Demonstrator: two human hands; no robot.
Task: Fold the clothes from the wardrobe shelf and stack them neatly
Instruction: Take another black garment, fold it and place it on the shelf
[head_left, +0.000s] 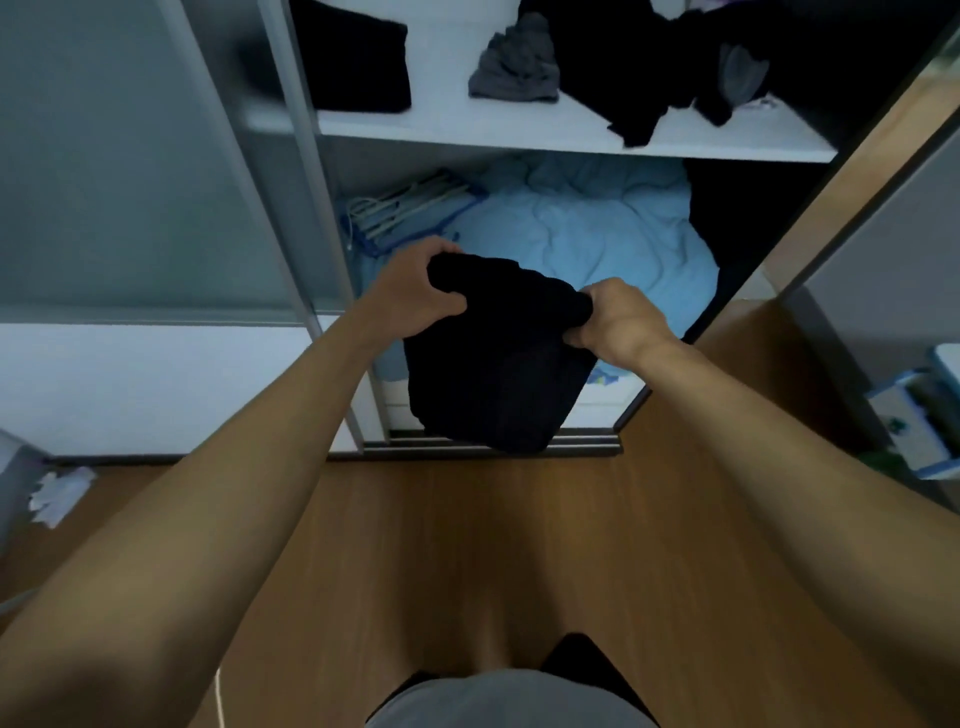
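White wardrobe shelf (457, 120) ahead: folded black pile (358, 57) at left; crumpled grey garment (519, 65) and loose black heap (644, 67) unfolded. My left hand (415, 296) and right hand (618, 322), apart, grip the part-folded black garment (493, 374) below the shelf; I judge most work remains

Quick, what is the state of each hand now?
Left hand: grips the top left of the black garment.
Right hand: grips its top right corner.

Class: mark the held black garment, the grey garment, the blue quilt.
black garment (498, 374), head view, hanging middle.
grey garment (519, 70), head view, crumpled middle.
blue quilt (587, 234), head view, wrinkled top.
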